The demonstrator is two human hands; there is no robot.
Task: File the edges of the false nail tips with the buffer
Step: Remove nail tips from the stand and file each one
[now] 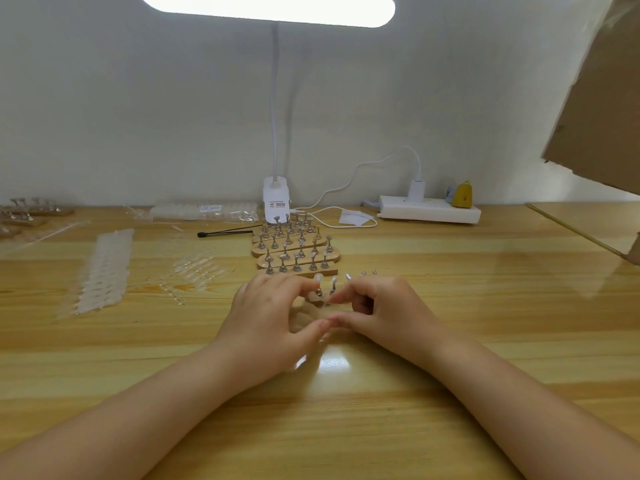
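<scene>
Head: wooden holders (297,258) with metal stands (299,252).

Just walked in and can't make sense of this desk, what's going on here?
A person sits at a wooden table under a desk lamp, working on false nails. The left hand and right hand meet at a small stand of nail tips, fingers pinching around it. More wooden stands wait behind, and strips of loose nail tips lie to the left. No buffer is clearly visible.
</scene>
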